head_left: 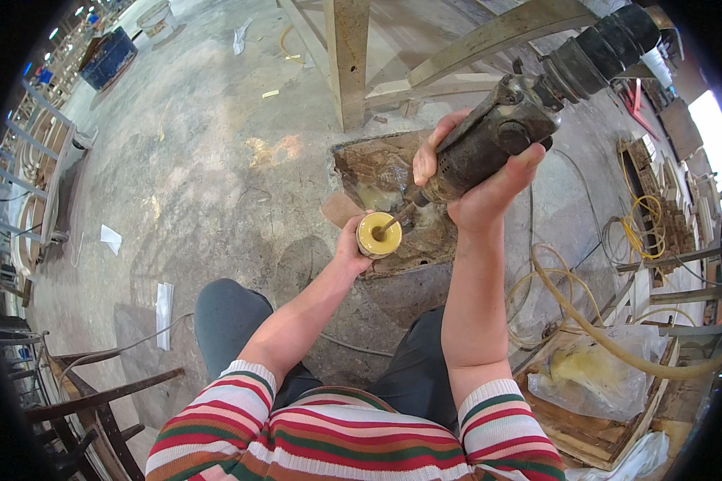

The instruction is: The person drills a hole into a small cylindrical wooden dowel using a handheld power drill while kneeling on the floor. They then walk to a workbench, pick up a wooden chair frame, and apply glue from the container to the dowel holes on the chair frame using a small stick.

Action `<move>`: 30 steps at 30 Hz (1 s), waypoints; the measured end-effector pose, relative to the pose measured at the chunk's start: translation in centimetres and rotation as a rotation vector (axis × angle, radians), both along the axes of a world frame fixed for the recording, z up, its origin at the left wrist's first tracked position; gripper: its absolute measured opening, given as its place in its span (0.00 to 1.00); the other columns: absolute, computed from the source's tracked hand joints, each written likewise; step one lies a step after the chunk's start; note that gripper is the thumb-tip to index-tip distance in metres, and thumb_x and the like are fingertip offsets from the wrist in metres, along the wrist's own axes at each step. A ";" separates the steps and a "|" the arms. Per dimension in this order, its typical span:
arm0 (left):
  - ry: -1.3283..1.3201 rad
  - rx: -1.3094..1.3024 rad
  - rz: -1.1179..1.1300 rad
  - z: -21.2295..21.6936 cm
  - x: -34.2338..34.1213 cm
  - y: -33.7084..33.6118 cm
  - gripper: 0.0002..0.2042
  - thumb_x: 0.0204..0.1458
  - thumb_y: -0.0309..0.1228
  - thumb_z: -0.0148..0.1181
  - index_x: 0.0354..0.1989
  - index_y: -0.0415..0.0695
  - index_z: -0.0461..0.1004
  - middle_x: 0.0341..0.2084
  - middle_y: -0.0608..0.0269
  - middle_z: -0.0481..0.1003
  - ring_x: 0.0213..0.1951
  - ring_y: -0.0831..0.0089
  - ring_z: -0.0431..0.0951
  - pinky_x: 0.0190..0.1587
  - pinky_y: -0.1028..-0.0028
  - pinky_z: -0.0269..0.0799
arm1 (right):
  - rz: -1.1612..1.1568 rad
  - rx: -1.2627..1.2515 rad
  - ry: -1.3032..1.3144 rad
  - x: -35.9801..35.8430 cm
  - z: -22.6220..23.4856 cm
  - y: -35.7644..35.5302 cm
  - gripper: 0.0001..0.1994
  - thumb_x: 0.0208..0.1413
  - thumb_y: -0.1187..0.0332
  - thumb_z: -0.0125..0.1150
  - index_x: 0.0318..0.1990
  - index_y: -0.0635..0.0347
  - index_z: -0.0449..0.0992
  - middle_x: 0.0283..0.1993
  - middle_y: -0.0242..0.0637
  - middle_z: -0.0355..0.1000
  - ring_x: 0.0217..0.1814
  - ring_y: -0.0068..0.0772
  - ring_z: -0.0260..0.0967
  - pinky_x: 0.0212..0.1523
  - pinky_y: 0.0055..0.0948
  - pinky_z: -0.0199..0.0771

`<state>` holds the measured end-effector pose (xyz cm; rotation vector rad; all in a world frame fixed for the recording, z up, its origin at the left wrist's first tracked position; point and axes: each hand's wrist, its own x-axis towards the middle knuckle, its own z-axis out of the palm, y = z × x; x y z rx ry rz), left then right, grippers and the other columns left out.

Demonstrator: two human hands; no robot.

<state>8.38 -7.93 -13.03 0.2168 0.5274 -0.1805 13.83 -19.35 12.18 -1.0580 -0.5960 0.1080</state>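
Observation:
My left hand (351, 252) is wrapped around a small round can (368, 232), whose yellow contents dip in the middle. A thin mixing rod (403, 215) slants down into that hollow from a dark, worn power drill (481, 152). My right hand (489, 192) grips the drill's body, fingers and thumb on opposite sides, up and to the right of the can. A flat brown piece (341, 209) sticks out beside my left fingers; I cannot tell whether they hold it. How far down the rod reaches inside the can is hidden.
Below the can lies a stained brown board (425, 258) on the concrete floor. A wooden frame's leg (346, 68) stands just beyond. Right, a yellowish hose (594, 327) loops over a wooden crate (569, 425) with plastic sheeting. A dark wooden frame (96, 401) is at lower left.

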 end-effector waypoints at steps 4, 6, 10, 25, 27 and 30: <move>-0.001 -0.004 0.001 0.0 0.0 0.0 0.13 0.53 0.36 0.40 0.45 0.50 0.64 0.43 0.56 0.68 0.45 0.55 0.69 0.47 0.45 0.63 | 0.012 0.011 0.020 -0.1 0.0 0.0 0.46 0.34 0.22 0.33 0.30 0.66 0.66 0.13 0.41 0.62 0.15 0.33 0.60 0.19 0.29 0.63; -0.011 -0.007 0.006 -0.2 0.0 0.1 0.13 0.53 0.36 0.40 0.45 0.50 0.64 0.43 0.56 0.68 0.45 0.55 0.69 0.47 0.45 0.63 | 0.010 0.004 0.011 -0.2 0.1 0.1 0.46 0.34 0.22 0.33 0.29 0.66 0.66 0.13 0.41 0.62 0.15 0.33 0.60 0.19 0.29 0.63; -0.017 -0.013 0.006 -0.4 0.1 0.0 0.12 0.52 0.36 0.41 0.44 0.49 0.65 0.42 0.55 0.68 0.45 0.54 0.69 0.46 0.45 0.64 | 0.005 -0.002 -0.001 -0.2 0.1 0.0 0.46 0.34 0.22 0.33 0.29 0.66 0.66 0.14 0.41 0.62 0.15 0.33 0.61 0.19 0.29 0.63; 0.010 -0.015 0.014 0.4 -0.1 0.0 0.12 0.51 0.34 0.43 0.43 0.49 0.66 0.40 0.58 0.70 0.43 0.58 0.70 0.45 0.49 0.66 | 0.027 -0.001 -0.021 -0.5 0.5 -0.2 0.45 0.35 0.22 0.34 0.31 0.66 0.65 0.15 0.41 0.63 0.15 0.34 0.61 0.19 0.30 0.63; 0.006 -0.016 0.013 0.3 0.0 0.1 0.12 0.52 0.35 0.42 0.43 0.50 0.65 0.42 0.56 0.68 0.44 0.55 0.70 0.45 0.44 0.64 | 0.020 -0.001 -0.029 -0.5 0.4 -0.1 0.45 0.35 0.22 0.34 0.31 0.66 0.65 0.15 0.41 0.63 0.15 0.34 0.61 0.18 0.30 0.63; 0.011 -0.001 0.011 0.4 -0.1 0.0 0.12 0.52 0.35 0.42 0.44 0.50 0.65 0.42 0.56 0.68 0.44 0.55 0.70 0.45 0.44 0.65 | 0.010 -0.002 -0.036 -0.5 0.3 -0.2 0.45 0.35 0.23 0.34 0.32 0.66 0.65 0.16 0.41 0.63 0.16 0.34 0.62 0.18 0.31 0.64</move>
